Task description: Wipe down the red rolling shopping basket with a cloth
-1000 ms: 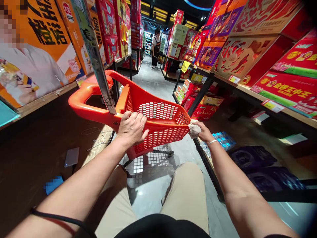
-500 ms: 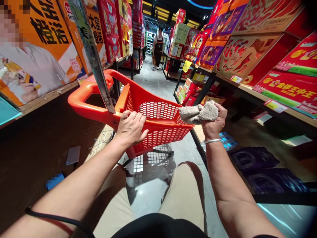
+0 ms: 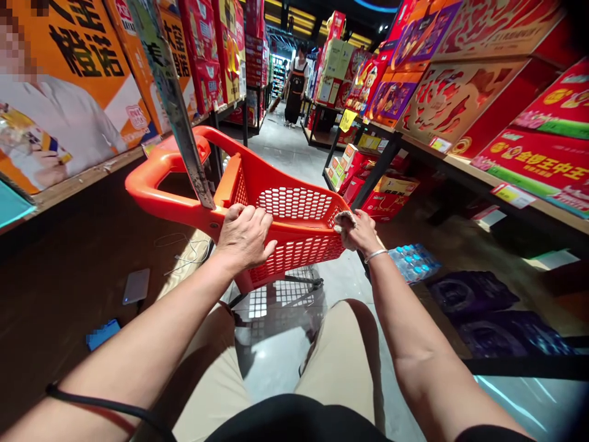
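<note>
In front of me stands an orange plastic shopping cart (image 3: 294, 248) with perforated sides and a looped handle at the left. My left hand (image 3: 246, 236) grips the near rim of its basket, fingers closed over the edge beside the grey metal post. At the basket's right end, my right hand (image 3: 361, 233) is closed on a grey-beige cloth (image 3: 345, 222), pressing it against the rim corner. Much of the cloth is hidden by my fingers. A metal bangle circles the right wrist.
Shelves of boxed goods line both sides; orange cartons (image 3: 87, 92) stand left, red gift boxes (image 3: 538, 159) right. Shrink-wrapped bottles (image 3: 411, 263) lie low at right. A power bank (image 3: 137, 286) and cable are at lower left. Down the aisle is a person in a dark apron (image 3: 295, 89).
My right hand has moved left and down, bringing the cloth from above the shelf side onto the cart's right corner. My left hand stays put. The person in the aisle has come slightly closer.
</note>
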`<action>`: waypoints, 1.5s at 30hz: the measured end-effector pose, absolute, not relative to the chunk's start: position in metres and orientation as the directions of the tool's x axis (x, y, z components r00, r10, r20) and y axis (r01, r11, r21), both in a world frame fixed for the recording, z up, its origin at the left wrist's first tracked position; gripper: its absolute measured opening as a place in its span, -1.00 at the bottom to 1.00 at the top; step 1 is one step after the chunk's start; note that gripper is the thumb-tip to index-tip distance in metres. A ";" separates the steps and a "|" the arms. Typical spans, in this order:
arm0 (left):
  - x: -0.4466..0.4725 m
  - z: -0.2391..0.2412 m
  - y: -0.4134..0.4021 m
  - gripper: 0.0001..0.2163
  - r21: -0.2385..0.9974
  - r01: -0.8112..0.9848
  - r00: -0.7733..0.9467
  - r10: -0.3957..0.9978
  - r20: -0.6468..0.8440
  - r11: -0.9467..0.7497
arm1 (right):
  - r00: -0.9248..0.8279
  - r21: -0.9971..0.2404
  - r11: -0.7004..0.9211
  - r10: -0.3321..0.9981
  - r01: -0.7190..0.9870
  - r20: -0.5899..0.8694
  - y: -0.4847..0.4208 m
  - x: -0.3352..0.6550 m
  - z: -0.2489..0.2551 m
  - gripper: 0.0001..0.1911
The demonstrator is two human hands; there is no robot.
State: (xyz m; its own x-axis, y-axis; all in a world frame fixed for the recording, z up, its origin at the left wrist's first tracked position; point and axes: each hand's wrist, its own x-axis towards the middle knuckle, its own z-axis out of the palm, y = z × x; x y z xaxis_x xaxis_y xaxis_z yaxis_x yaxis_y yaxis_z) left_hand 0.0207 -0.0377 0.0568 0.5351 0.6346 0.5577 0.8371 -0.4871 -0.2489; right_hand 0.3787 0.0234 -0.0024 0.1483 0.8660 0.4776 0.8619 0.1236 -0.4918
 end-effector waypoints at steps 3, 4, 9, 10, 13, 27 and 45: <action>0.021 0.057 -0.038 -0.71 -0.230 0.837 0.532 0.638 0.557 -0.496 | 0.042 -0.581 0.117 0.967 0.806 0.253 0.036 0.384 0.015 -0.75; 0.021 0.056 -0.037 -0.71 -0.220 0.841 0.524 0.640 0.562 -0.495 | -0.003 -0.607 0.108 0.985 0.787 0.171 0.035 0.383 0.019 -0.75; 0.021 0.053 -0.035 -0.71 -0.224 0.855 0.502 0.641 0.580 -0.467 | -0.027 -0.639 0.196 0.964 0.744 0.265 0.002 0.326 0.013 -0.64; 0.021 0.052 -0.034 -0.70 -0.237 0.853 0.509 0.638 0.578 -0.465 | -0.001 -0.587 0.244 0.924 0.772 0.383 -0.008 0.306 0.007 -0.59; 0.020 0.051 -0.034 -0.69 -0.263 0.847 0.523 0.630 0.574 -0.462 | -0.073 -0.388 0.383 0.784 0.838 0.617 -0.035 0.246 -0.018 -0.41; 0.021 0.053 -0.034 -0.70 -0.214 0.833 0.534 0.637 0.556 -0.511 | -0.071 -0.271 0.356 0.712 0.894 0.699 -0.032 0.347 -0.098 -0.70; 0.016 0.052 -0.035 -0.71 -0.265 0.835 0.539 0.627 0.562 -0.482 | -0.014 -0.381 0.355 0.747 0.854 0.665 -0.037 0.322 -0.088 -0.63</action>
State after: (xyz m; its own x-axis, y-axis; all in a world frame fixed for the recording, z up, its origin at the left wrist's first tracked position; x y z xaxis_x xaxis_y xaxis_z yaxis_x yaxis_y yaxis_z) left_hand 0.0157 -0.0347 0.0522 0.5395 0.6267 0.5623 0.8354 -0.4815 -0.2649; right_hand 0.3223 -0.0372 -0.0879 -0.0138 0.7469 0.6648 0.8536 0.3551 -0.3812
